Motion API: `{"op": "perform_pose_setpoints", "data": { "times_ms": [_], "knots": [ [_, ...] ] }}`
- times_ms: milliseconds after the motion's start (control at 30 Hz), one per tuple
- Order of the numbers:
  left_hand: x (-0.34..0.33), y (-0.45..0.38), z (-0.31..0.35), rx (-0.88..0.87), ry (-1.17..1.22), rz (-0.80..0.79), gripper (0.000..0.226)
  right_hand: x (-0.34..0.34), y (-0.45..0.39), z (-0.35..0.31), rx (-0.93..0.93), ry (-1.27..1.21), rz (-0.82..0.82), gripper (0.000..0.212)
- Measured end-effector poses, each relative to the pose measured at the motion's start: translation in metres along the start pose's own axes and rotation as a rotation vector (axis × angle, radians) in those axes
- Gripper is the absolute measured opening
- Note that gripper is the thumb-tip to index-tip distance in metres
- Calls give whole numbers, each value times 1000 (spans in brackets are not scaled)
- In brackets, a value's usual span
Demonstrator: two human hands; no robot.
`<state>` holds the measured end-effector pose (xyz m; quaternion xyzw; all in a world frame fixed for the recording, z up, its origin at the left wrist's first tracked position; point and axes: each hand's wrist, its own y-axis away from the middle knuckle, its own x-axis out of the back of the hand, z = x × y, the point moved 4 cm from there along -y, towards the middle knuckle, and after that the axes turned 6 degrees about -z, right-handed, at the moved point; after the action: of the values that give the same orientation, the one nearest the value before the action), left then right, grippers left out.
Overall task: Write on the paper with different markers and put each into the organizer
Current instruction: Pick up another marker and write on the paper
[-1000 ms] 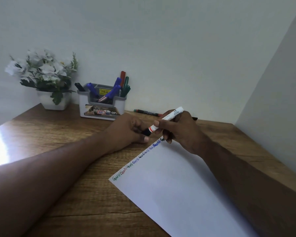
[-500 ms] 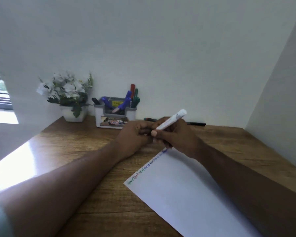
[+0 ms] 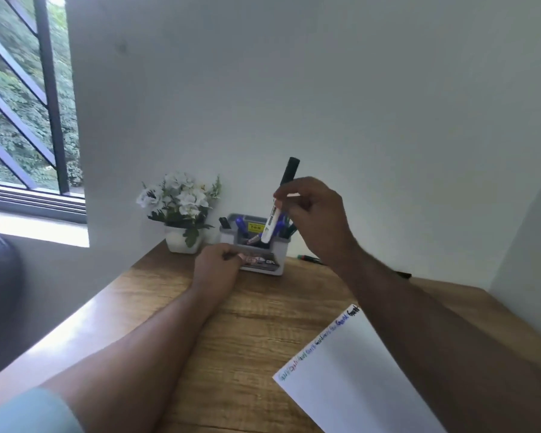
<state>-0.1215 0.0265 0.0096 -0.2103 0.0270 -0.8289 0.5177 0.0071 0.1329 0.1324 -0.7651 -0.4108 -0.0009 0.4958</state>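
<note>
My right hand [image 3: 314, 214] pinches a white marker with a black cap [image 3: 272, 218], held nearly upright with its cap up and its lower end just over the grey organizer [image 3: 278, 265]. Several blue, green and black markers stand in the organizer. My left hand [image 3: 217, 268] rests against the organizer's front left, fingers curled; whether it grips the organizer I cannot tell. The white paper [image 3: 356, 379] lies at the lower right with a line of coloured writing along its top edge.
A white pot of white flowers [image 3: 181, 210] stands left of the organizer against the wall. Two markers [image 3: 310, 258] lie on the wooden desk [image 3: 247, 332] behind my right arm. A barred window [image 3: 22, 120] is at the left; walls close the desk's back and right.
My right hand lifted the marker from the paper, now capped, and carried it up over the organizer. My left hand moved forward from the paper to the organizer. The view tilted upward.
</note>
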Motion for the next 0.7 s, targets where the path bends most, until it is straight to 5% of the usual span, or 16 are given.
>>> {"op": "perform_pose_setpoints", "data": {
  "times_ms": [200, 300, 500, 567, 700],
  "knots": [
    [-6, -9, -6, 17, 15, 9, 13, -28, -34, 14, -14, 178, 0, 41],
    [-8, -14, -8, 21, -14, 29, 15, -37, -35, 29, -25, 247, -43, 76],
    [-12, -14, -4, 10, -119, 2, 20, -38, -32, 55, -136, 636, -122, 28],
    [-12, -13, -3, -3, -130, -2, 21, -38, -31, 68, -247, 845, -253, 31],
    [-14, -12, -1, -16, -147, -27, 19, -33, -22, 80, -357, 776, -327, 42]
  ]
}}
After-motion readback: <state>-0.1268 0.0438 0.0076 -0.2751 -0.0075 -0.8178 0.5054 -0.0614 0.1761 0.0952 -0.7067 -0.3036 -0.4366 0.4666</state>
